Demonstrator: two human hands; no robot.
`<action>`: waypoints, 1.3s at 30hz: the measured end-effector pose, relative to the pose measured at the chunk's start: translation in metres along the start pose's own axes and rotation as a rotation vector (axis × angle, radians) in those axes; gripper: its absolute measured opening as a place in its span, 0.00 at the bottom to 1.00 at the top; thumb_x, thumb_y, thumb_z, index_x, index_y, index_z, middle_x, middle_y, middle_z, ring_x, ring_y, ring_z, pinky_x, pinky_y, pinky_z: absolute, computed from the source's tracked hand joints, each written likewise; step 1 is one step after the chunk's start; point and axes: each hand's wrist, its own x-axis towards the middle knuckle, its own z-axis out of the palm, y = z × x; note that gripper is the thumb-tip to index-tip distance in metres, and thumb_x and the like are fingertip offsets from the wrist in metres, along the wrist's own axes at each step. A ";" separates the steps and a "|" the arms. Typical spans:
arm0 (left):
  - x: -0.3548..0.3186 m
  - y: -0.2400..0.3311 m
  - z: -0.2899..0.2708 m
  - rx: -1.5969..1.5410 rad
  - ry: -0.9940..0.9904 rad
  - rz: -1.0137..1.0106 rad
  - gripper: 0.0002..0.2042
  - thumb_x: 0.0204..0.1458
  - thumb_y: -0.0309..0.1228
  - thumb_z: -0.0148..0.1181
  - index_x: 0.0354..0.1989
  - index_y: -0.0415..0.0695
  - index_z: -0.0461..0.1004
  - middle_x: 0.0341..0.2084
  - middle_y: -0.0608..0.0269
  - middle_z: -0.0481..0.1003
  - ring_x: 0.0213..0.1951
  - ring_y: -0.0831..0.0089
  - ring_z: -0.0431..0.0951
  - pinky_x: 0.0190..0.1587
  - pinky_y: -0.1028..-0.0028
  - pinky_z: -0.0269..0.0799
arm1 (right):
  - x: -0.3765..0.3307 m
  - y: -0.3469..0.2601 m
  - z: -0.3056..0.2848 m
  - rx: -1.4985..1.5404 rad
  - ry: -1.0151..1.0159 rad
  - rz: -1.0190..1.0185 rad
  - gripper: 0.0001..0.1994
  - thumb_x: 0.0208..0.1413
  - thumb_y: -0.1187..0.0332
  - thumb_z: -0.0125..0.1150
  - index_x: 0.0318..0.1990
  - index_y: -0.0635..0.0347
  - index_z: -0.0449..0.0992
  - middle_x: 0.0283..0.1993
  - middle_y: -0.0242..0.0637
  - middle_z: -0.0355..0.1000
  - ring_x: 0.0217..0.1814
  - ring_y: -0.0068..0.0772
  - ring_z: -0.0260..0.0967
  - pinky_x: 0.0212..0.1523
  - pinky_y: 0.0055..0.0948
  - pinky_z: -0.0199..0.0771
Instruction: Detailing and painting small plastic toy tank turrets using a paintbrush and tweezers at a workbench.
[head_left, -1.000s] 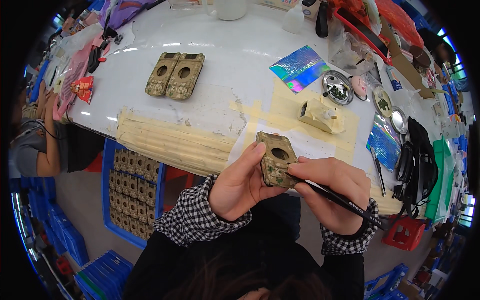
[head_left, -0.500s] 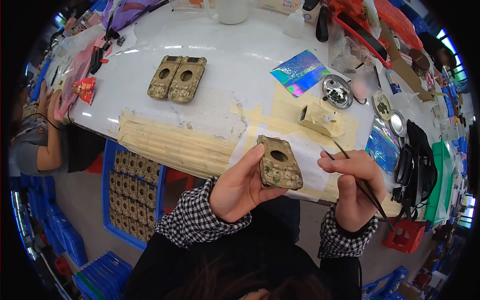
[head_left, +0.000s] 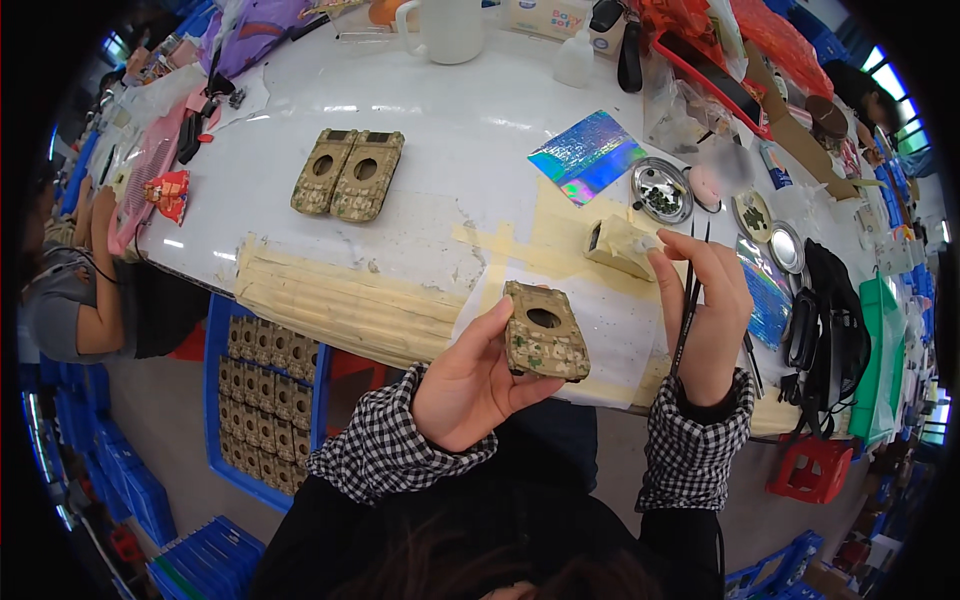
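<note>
The left hand (head_left: 470,385) is gripping a camouflage tank hull (head_left: 543,333) above the near table edge while the right hand (head_left: 705,310) is pinching tweezers (head_left: 688,300) (tips up), likely fetching a part from the far-right metal dish (head_left: 661,190)

We have a single view, from a camera worn on the person's head, left of a pair, looking steeply down over the chest and forearms. Our fisheye lens bends the white table (head_left: 440,150) toward the dark round rim, so straight edges curve. The left hand (head_left: 470,380) and right hand (head_left: 705,310) sit close under the lens, just below centre, with checked sleeves entering from the lower edge. Farther things crowd the upper arc: a white jug (head_left: 450,28) at the top. The floor and a blue crate (head_left: 262,400) show lower left.
</note>
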 end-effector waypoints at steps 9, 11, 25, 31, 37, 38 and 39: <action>-0.001 0.001 0.003 0.026 0.026 0.000 0.25 0.63 0.46 0.30 0.59 0.37 0.57 0.47 0.39 0.69 0.48 0.56 0.74 0.44 0.72 0.79 | -0.003 -0.013 -0.014 0.253 0.026 -0.044 0.25 0.56 0.49 0.53 0.45 0.67 0.71 0.31 0.43 0.69 0.37 0.40 0.67 0.38 0.33 0.66; -0.001 0.001 0.004 0.035 0.025 0.002 0.25 0.63 0.46 0.30 0.59 0.38 0.57 0.46 0.40 0.69 0.48 0.57 0.74 0.45 0.72 0.79 | -0.010 -0.034 -0.013 0.532 -0.036 0.009 0.30 0.52 0.45 0.55 0.48 0.67 0.70 0.32 0.43 0.69 0.38 0.39 0.68 0.41 0.32 0.66; -0.002 0.001 0.000 -0.006 0.001 -0.010 0.25 0.63 0.45 0.30 0.59 0.37 0.57 0.47 0.40 0.69 0.49 0.56 0.73 0.45 0.72 0.78 | -0.001 -0.019 -0.015 0.114 0.065 0.008 0.09 0.47 0.72 0.65 0.36 0.63 0.76 0.36 0.44 0.74 0.39 0.41 0.71 0.40 0.31 0.69; 0.001 0.000 -0.001 -0.008 -0.005 -0.007 0.26 0.63 0.46 0.30 0.59 0.37 0.57 0.47 0.39 0.69 0.49 0.56 0.73 0.45 0.72 0.79 | 0.002 -0.004 -0.001 -0.057 0.037 -0.046 0.10 0.42 0.77 0.66 0.34 0.62 0.76 0.32 0.43 0.73 0.35 0.42 0.70 0.36 0.32 0.69; 0.000 0.000 -0.002 -0.012 0.004 -0.002 0.26 0.63 0.46 0.30 0.59 0.37 0.56 0.47 0.38 0.68 0.49 0.56 0.73 0.45 0.72 0.79 | 0.001 -0.003 0.003 0.029 0.058 -0.004 0.08 0.41 0.79 0.66 0.31 0.63 0.75 0.30 0.43 0.73 0.35 0.41 0.70 0.36 0.32 0.69; 0.000 0.000 -0.002 -0.017 0.000 -0.003 0.26 0.63 0.46 0.30 0.59 0.38 0.56 0.47 0.38 0.68 0.49 0.56 0.73 0.45 0.72 0.79 | 0.002 -0.005 0.001 0.010 0.092 -0.025 0.08 0.41 0.79 0.66 0.31 0.63 0.75 0.30 0.42 0.73 0.35 0.41 0.70 0.36 0.32 0.69; 0.000 0.000 -0.002 -0.023 -0.005 -0.005 0.26 0.63 0.46 0.30 0.59 0.38 0.56 0.47 0.38 0.69 0.49 0.56 0.73 0.45 0.72 0.79 | 0.003 -0.009 -0.004 -0.009 0.125 -0.046 0.08 0.40 0.80 0.66 0.31 0.64 0.75 0.30 0.42 0.73 0.35 0.41 0.70 0.36 0.32 0.69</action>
